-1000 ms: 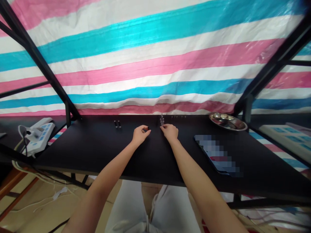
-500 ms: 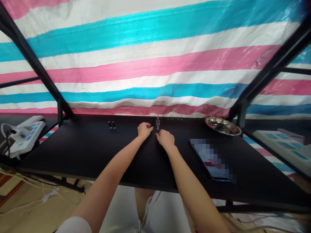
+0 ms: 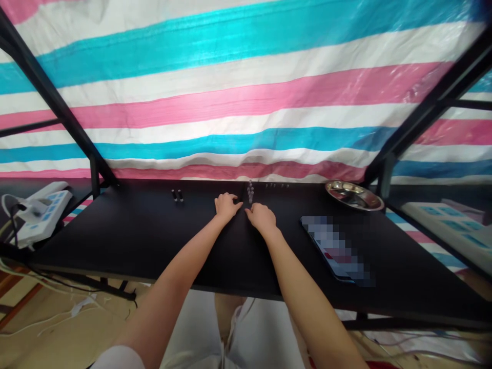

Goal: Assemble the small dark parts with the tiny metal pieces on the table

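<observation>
My left hand rests on the black tabletop near the middle, its thumb held away from the fingers and nothing visible between them. Just right of it, my right hand is curled, thumb and fingertips together; anything in them is too small or hidden to name. Beyond the right fingertips stands or lies a narrow cluster of small, shiny, greyish pieces, apart from both hands as far as I can see. Left of my left hand are two short black sticks with pale ends.
Several tiny pieces lie in a row at the back edge. A round metal dish sits at the back right, with a phone nearer me. Black frame bars and a striped sheet bound the table; power strips flank it.
My left hand has loosened, its fingers spreading and shifting slightly left. The right hand stays almost in place. The view has tilted very slightly.
</observation>
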Motion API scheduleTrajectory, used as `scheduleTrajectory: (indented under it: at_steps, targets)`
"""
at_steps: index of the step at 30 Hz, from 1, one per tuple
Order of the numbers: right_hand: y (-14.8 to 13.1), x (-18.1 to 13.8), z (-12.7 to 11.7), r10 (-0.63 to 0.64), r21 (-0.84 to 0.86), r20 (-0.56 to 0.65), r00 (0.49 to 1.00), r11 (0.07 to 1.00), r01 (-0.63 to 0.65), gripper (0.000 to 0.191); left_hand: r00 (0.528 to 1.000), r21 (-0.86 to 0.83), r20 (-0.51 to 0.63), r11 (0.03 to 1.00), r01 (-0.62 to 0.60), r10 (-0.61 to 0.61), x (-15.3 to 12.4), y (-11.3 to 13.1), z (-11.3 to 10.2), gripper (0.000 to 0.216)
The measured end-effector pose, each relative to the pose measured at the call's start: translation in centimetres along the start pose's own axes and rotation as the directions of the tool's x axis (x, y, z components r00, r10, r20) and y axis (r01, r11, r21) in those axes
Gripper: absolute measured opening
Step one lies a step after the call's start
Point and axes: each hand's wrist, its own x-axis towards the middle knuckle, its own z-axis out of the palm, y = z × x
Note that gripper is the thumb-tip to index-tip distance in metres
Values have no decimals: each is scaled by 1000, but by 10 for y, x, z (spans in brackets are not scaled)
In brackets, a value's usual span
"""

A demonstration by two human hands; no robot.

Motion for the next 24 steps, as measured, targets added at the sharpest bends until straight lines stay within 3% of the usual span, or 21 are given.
scheduleTrajectory:
  at_steps: [4,8,11,15,19,24]
  targets:
    - [0,-2,2,-5,13,-15,1000,1000,5,30,988,58,-62,989,-137,141,-17,-22,-8,27]
    - [-3,-5,3,-19,32,-35,999,999,20,29,964,34,-197,984,-174,177,-35,-46,-25,27]
    - [-5,-7,3,-34,52,-52,998,998,37,29,924,-18,-369,993,-121,106,-42,-64,-42,35]
    - [-8,-9,5,-58,76,-99,993,995,66,30,853,-68,-517,997,48,-76,-44,-87,-60,38]
    - [-10,-11,7,-78,96,-115,990,991,90,31,832,-110,-520,981,158,-192,-41,-100,-67,37]
    - [-11,-11,8,-103,105,-145,984,987,119,30,841,-107,-506,981,160,-192,-39,-104,-68,40]
